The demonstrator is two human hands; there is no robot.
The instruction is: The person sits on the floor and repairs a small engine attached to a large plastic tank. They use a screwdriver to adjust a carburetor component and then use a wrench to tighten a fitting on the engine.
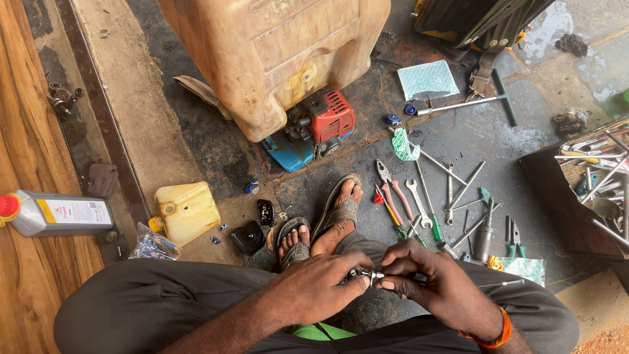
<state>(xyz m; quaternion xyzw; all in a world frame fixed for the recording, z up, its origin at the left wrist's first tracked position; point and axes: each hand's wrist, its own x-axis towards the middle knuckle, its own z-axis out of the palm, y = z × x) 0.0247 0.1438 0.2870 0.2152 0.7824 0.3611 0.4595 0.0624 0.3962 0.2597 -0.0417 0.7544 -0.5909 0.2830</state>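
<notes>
Large yellowed plastic tank [275, 52]: standing on the floor [164, 131] at top, over a red and blue small engine [314, 128]. Small cream tank [187, 211]: on the floor left of the sandalled feet. Grey oil bottle [59, 213]: lying at far left. Hand tools: pliers [393, 190], spanner [417, 200] and T-handle wrench [472, 101] scattered at right. Left hand [318, 285]: above the lap, fingers curled, thumb and forefinger pinching a small metal part [365, 274]. Right hand [439, 288]: fingers bent, tips pressed on the same part's right end. Part sits between both hands, just below the feet.
</notes>
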